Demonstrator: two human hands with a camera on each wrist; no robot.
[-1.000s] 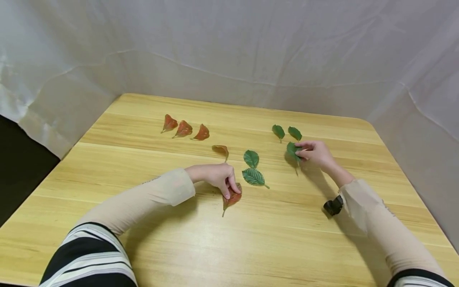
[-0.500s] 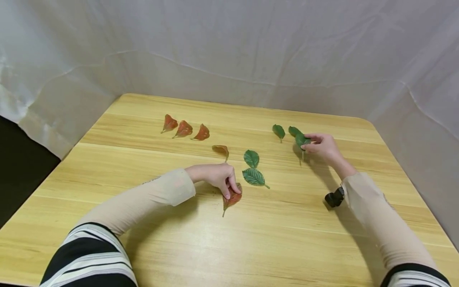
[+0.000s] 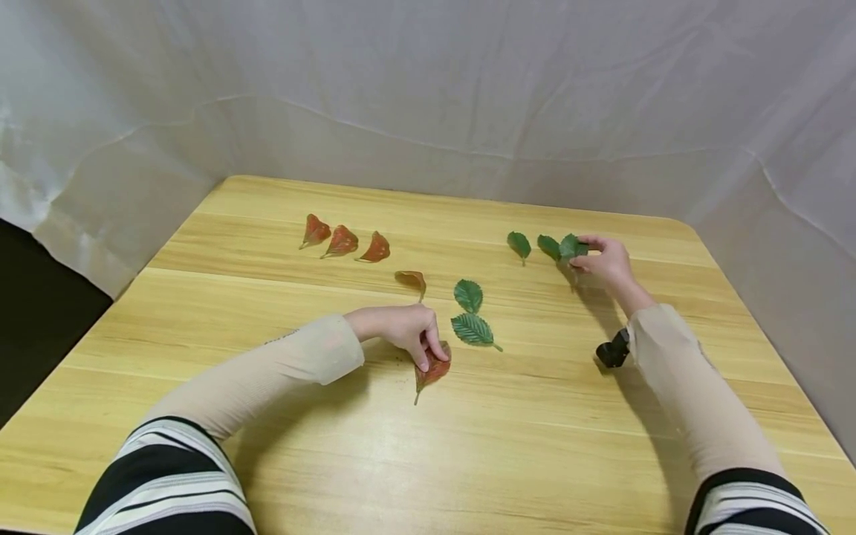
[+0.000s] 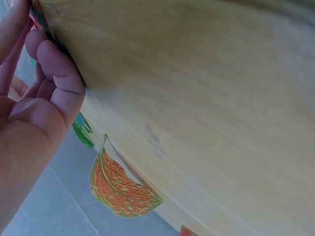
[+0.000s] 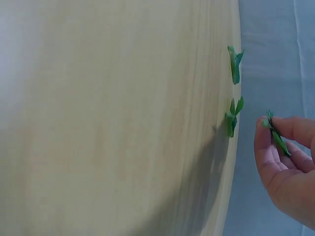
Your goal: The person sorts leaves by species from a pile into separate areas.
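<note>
Since the earlier frames the right hand [image 3: 605,261] has been carried toward the upper right of the head view, and the held leaf [image 3: 571,247] is now level with the two green leaves [image 3: 519,244] lying there, just right of the nearer one [image 3: 549,246]. That leaf is pinched between thumb and fingertips [image 5: 268,129] and, in the right wrist view, appears lifted off the surface [image 3: 508,446]. The left hand [image 3: 401,329] has not shifted: near the frame's centre its curled fingers press on a red leaf [image 3: 435,369], whose stem points toward the bottom. Two more green leaves [image 3: 472,328] lie just right of that hand, an orange leaf [image 3: 412,279] above it, and three red leaves [image 3: 342,241] in a row at upper left. Judged from this, the held leaf is best lowered flat beside the row, apart from its neighbour, and released only once it is resting. The far edge runs close above the right hand, so little room is left that way; bare surface opens to the right of it and across the whole lower frame.
</note>
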